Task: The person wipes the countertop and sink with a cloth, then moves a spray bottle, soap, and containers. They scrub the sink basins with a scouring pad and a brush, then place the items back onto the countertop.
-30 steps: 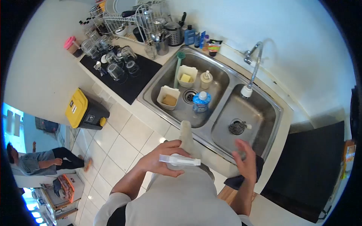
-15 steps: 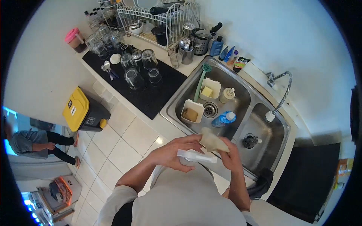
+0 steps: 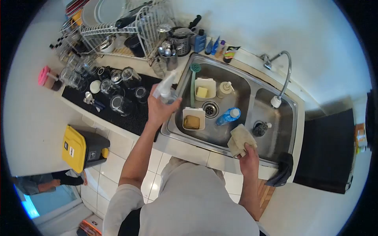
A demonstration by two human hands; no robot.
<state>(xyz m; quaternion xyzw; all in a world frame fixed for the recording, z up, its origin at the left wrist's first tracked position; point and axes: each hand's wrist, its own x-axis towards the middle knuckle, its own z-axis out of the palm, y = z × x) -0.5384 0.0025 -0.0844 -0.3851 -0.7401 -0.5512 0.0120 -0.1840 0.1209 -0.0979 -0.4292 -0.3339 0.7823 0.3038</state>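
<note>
My left hand (image 3: 159,110) is wrapped round a clear bottle with a white spray head (image 3: 166,87). It is held up over the left rim of the sink, next to the black mat. A folded beige cloth (image 3: 241,138) is gripped in my right hand (image 3: 249,159), above the sink's front edge. Below, in the larger basin (image 3: 236,94), are a blue bottle (image 3: 229,117), a pump bottle (image 3: 225,89), a green-handled brush (image 3: 193,84), and two white tubs holding a yellow sponge (image 3: 202,92) and a brown sponge (image 3: 191,122).
Glass mugs (image 3: 121,104) and cutlery (image 3: 93,101) lie on the black mat (image 3: 138,122). A dish rack (image 3: 114,39) stands behind. The faucet (image 3: 289,72) arches over the smaller basin, where a scrubber (image 3: 260,128) sits. Near a yellow-lidded bin (image 3: 75,149) is another person (image 3: 43,184).
My left hand has carried the spray bottle up and left toward the mat, away from the cloth. My right hand has lowered slightly with the cloth. The view has shifted.
</note>
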